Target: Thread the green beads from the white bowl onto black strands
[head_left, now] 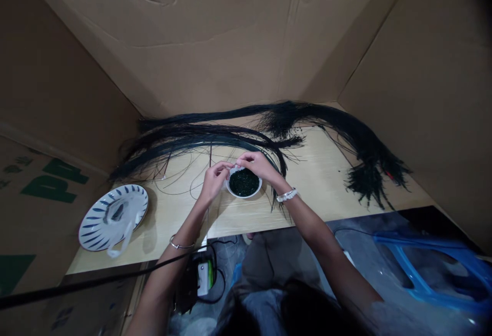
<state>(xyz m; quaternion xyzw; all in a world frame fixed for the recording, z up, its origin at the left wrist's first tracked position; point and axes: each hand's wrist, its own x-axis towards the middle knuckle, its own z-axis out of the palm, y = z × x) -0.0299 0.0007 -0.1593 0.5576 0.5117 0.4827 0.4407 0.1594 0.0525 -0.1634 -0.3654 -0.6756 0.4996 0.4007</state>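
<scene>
A small white bowl (246,197) stands near the table's front edge, filled with tiny dark green, shiny pieces that look like beads (243,182). Over its far left rim, my left hand (216,179) is closed, thumb and fingers pinched together. My right hand (257,165) reaches across the bowl's far side, also closed in a pinch. The fingertips of both hands nearly meet above the rim, and what lies between them is too small to make out. Just behind the hands runs a bundle of long, thin dark strands (200,139).
On the left, a blue-and-white plate (92,223) carries a clear plastic bag (121,221). Another dark strand bundle (353,126) curves to the right, ending in a frayed tuft. Cardboard walls (215,34) enclose the table (315,182). A black cable (96,282) crosses at lower left; a blue plastic stool (418,285) stands lower right.
</scene>
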